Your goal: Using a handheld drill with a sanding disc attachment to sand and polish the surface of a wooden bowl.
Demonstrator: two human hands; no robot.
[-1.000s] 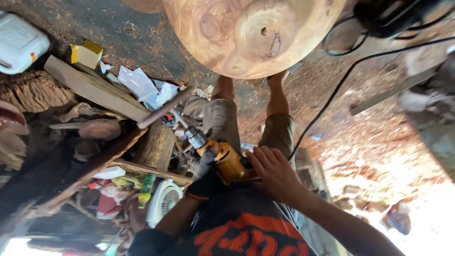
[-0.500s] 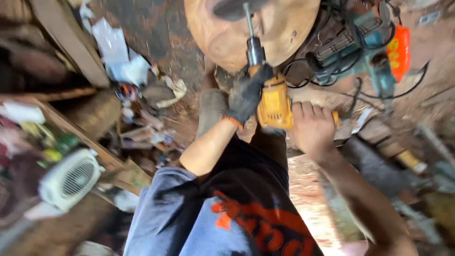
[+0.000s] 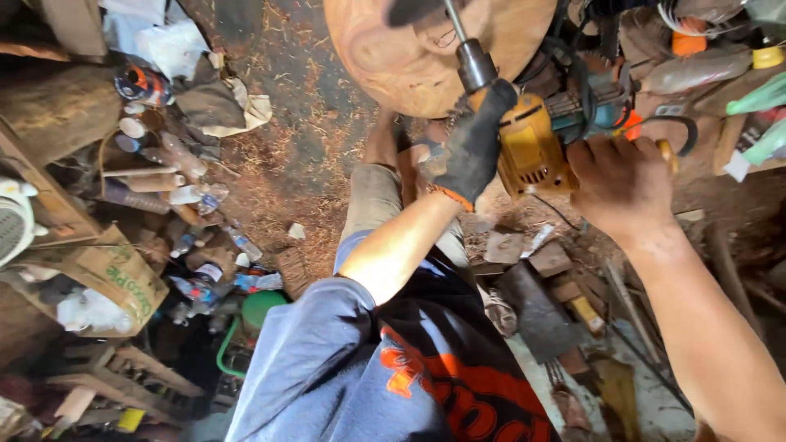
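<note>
The yellow drill [image 3: 530, 151] sat in the upper middle-right of the frame, gripped by both hands and held above the person's lap. The left hand [image 3: 477, 143], in a dark glove with an orange cuff, was wrapped around the front of the drill body just behind the chuck [image 3: 475, 65], while the bare right hand [image 3: 620, 182] was closed round the rear handle at the right, knuckles toward the camera. The two hands were apart, one at each end of the tool, with the yellow housing showing between them. The drill's long axis ran from the right hand at centre right up and leftward to the chuck, and from there a thin metal shaft [image 3: 453, 20] carried on toward the top edge of the frame, ending in a dark blurred attachment [image 3: 413, 10] whose form could not be made out. That tip pointed at the round wooden slab [image 3: 393, 57], which filled the top centre of the picture and lay above and to the left of both hands; the attachment appeared over its face, though contact could not be told. The gloved left hand was the nearer one to the slab. Below the slab the person's legs reached out over a floor [image 3: 286, 164] strewn with sawdust, and bottles and cans [image 3: 164, 164] were heaped at the left.
</note>
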